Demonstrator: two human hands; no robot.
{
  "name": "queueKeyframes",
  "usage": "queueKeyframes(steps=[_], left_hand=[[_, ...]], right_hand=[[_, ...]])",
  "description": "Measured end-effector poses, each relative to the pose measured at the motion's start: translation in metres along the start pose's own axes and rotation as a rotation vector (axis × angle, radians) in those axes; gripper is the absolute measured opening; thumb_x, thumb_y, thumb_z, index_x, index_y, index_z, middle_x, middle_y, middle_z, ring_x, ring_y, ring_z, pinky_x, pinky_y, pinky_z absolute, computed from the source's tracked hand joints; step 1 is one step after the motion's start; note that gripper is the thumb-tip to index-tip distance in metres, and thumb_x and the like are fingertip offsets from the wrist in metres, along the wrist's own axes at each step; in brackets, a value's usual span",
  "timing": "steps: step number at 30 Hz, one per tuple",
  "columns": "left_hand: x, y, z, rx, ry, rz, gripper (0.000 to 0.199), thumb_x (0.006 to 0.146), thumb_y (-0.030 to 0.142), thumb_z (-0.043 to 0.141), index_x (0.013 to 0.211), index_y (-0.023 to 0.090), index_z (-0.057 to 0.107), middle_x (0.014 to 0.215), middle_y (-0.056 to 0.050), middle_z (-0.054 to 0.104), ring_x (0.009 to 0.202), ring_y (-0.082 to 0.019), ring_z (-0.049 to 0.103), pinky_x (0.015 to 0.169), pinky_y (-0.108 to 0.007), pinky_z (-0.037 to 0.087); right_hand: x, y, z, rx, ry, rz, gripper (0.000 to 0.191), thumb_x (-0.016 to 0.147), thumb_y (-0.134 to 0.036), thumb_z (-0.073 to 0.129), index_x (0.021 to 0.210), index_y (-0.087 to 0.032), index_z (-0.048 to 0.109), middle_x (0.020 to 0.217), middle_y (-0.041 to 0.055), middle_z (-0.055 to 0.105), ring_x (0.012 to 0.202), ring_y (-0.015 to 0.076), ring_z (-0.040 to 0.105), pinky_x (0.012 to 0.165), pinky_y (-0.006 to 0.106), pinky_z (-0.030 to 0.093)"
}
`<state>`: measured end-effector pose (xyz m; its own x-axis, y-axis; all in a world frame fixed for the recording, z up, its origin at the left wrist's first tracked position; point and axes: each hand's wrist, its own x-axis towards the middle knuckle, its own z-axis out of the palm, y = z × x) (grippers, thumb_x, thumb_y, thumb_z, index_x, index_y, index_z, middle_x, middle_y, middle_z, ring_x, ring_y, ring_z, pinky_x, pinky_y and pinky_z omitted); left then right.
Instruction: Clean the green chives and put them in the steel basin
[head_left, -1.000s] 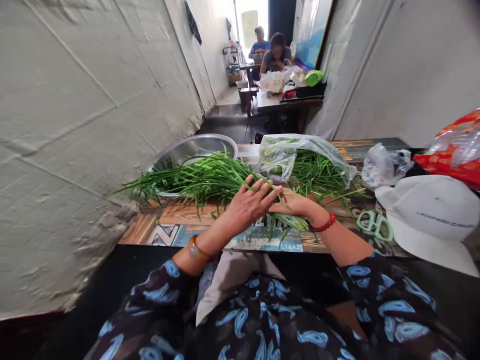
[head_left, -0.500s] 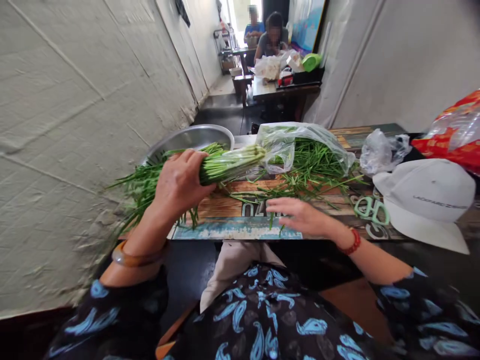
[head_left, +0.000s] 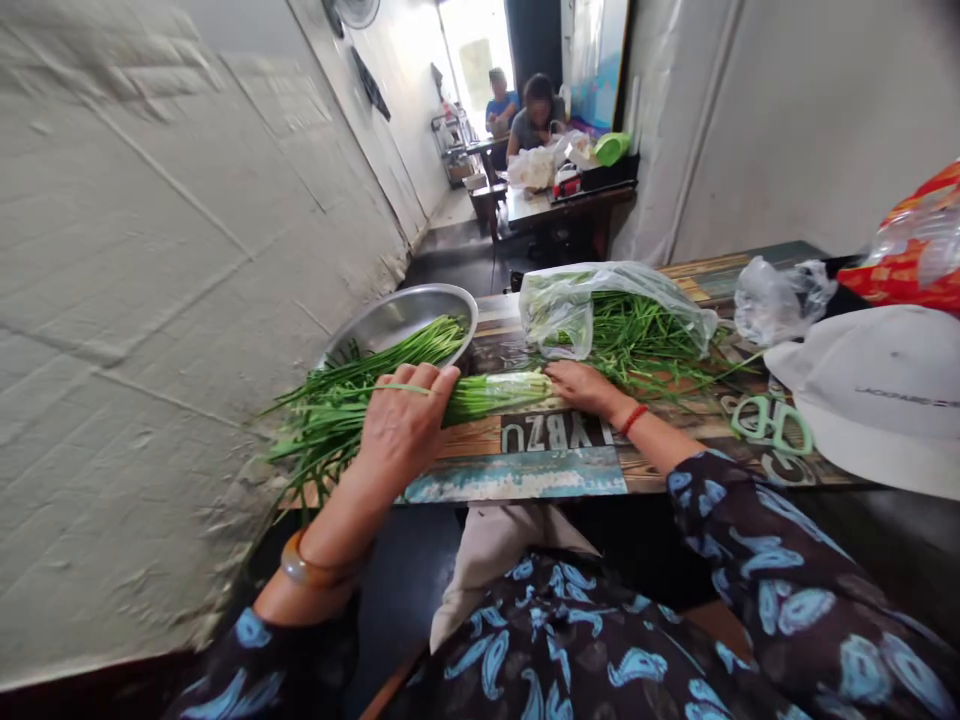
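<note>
Wood-print tabletop [head_left: 555, 475]: a chive bunch [head_left: 484, 398] spans its left-centre, the left hand [head_left: 409, 412] wrapped around its middle, the right hand's [head_left: 586, 388] bent fingers at the pale ends, their grip unclear. Light and limp-leaved, it should hold best by its firmer stems. Behind, a metal basin [head_left: 379, 318] and plastic bag [head_left: 660, 283] contain greens [head_left: 626, 318]; two people [head_left: 529, 128] sit beyond.

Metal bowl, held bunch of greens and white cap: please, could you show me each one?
Metal bowl [head_left: 388, 316]: head view, on its inner wall.
Held bunch of greens [head_left: 472, 398]: head view, on its stems.
White cap [head_left: 889, 355]: head view, on its crown.
</note>
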<state>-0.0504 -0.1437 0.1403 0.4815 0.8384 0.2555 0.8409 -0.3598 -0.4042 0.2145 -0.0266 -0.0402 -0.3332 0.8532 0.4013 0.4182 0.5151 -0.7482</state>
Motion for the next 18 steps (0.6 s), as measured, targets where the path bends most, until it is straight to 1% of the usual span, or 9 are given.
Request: queueKeyframes(steps=[1, 3, 5, 6, 8, 10, 12, 15, 18], left_hand=[[0.0, 0.004, 0.006, -0.006, -0.018, 0.019, 0.055, 0.075, 0.025, 0.069, 0.128, 0.02, 0.054, 0.112, -0.014, 0.064, 0.099, -0.033, 0.057, 0.079, -0.044, 0.044], [0.002, 0.015, 0.02, -0.036, -0.046, 0.057, 0.057, 0.076, 0.024, 0.069, 0.13, 0.02, 0.053, 0.112, -0.014, 0.064, 0.098, -0.032, 0.056, 0.078, -0.043, 0.043], [0.011, 0.027, 0.038, -0.082, -0.063, 0.092, 0.059, 0.076, 0.023, 0.069, 0.133, 0.02, 0.052, 0.112, -0.013, 0.064, 0.098, -0.032, 0.056, 0.078, -0.043, 0.042], [0.016, 0.033, 0.048, -0.106, -0.065, 0.1, 0.061, 0.075, 0.022, 0.069, 0.134, 0.021, 0.052, 0.111, -0.013, 0.064, 0.099, -0.032, 0.055, 0.079, -0.043, 0.042], [0.028, 0.046, 0.07, -0.156, -0.042, 0.074, 0.062, 0.075, 0.02, 0.068, 0.135, 0.021, 0.051, 0.112, -0.014, 0.064, 0.101, -0.033, 0.055, 0.08, -0.044, 0.042], [0.036, 0.058, 0.094, -0.222, 0.017, -0.021, 0.064, 0.077, 0.021, 0.068, 0.138, 0.019, 0.049, 0.12, -0.016, 0.061, 0.109, -0.034, 0.053, 0.085, -0.046, 0.042], [0.039, 0.068, 0.118, -0.318, 0.061, -0.124, 0.064, 0.081, 0.027, 0.067, 0.14, 0.017, 0.047, 0.129, -0.018, 0.058, 0.117, -0.036, 0.05, 0.092, -0.048, 0.04], [0.035, 0.076, 0.143, -0.476, 0.058, -0.122, 0.065, 0.083, 0.032, 0.066, 0.142, 0.017, 0.046, 0.135, -0.017, 0.055, 0.123, -0.035, 0.048, 0.102, -0.049, 0.038], [0.032, 0.073, 0.153, -0.606, 0.059, -0.108, 0.056, 0.087, 0.033, 0.062, 0.14, 0.018, 0.049, 0.137, -0.015, 0.057, 0.126, -0.032, 0.048, 0.106, -0.048, 0.036]], right_hand=[[0.005, 0.004, -0.006, 0.003, 0.074, 0.04, 0.028, 0.085, -0.03, 0.061, 0.107, -0.019, 0.074, 0.117, 0.0121, 0.072, 0.114, 0.0263, 0.063, 0.107, 0.046, 0.042], [0.007, 0.004, -0.016, 0.052, 0.231, 0.136, 0.031, 0.089, -0.032, 0.051, 0.107, -0.019, 0.073, 0.109, 0.0105, 0.074, 0.102, 0.024, 0.067, 0.099, 0.045, 0.048], [0.003, -0.001, -0.023, 0.172, 0.354, 0.223, 0.031, 0.089, -0.036, 0.051, 0.104, -0.02, 0.073, 0.101, 0.0076, 0.076, 0.091, 0.021, 0.069, 0.09, 0.04, 0.052], [-0.001, -0.005, -0.025, 0.247, 0.386, 0.257, 0.031, 0.087, -0.038, 0.054, 0.103, -0.02, 0.073, 0.098, 0.0066, 0.076, 0.086, 0.0195, 0.069, 0.086, 0.038, 0.053], [-0.008, -0.013, -0.029, 0.372, 0.412, 0.307, 0.032, 0.085, -0.041, 0.057, 0.103, -0.019, 0.073, 0.097, 0.0058, 0.076, 0.079, 0.017, 0.069, 0.078, 0.033, 0.054], [-0.015, -0.018, -0.034, 0.429, 0.433, 0.342, 0.035, 0.083, -0.043, 0.058, 0.104, -0.019, 0.072, 0.096, 0.0059, 0.076, 0.075, 0.0152, 0.068, 0.07, 0.029, 0.053], [-0.019, -0.02, -0.038, 0.422, 0.437, 0.351, 0.036, 0.083, -0.044, 0.059, 0.105, -0.018, 0.072, 0.096, 0.0062, 0.076, 0.074, 0.0148, 0.067, 0.066, 0.027, 0.052], [-0.022, -0.017, -0.041, 0.36, 0.371, 0.342, 0.035, 0.084, -0.043, 0.059, 0.106, -0.019, 0.072, 0.095, 0.0058, 0.076, 0.075, 0.0155, 0.068, 0.07, 0.029, 0.052], [-0.019, -0.011, -0.041, 0.243, 0.284, 0.292, 0.032, 0.086, -0.04, 0.058, 0.105, -0.02, 0.073, 0.095, 0.0058, 0.075, 0.081, 0.018, 0.068, 0.079, 0.034, 0.053]])
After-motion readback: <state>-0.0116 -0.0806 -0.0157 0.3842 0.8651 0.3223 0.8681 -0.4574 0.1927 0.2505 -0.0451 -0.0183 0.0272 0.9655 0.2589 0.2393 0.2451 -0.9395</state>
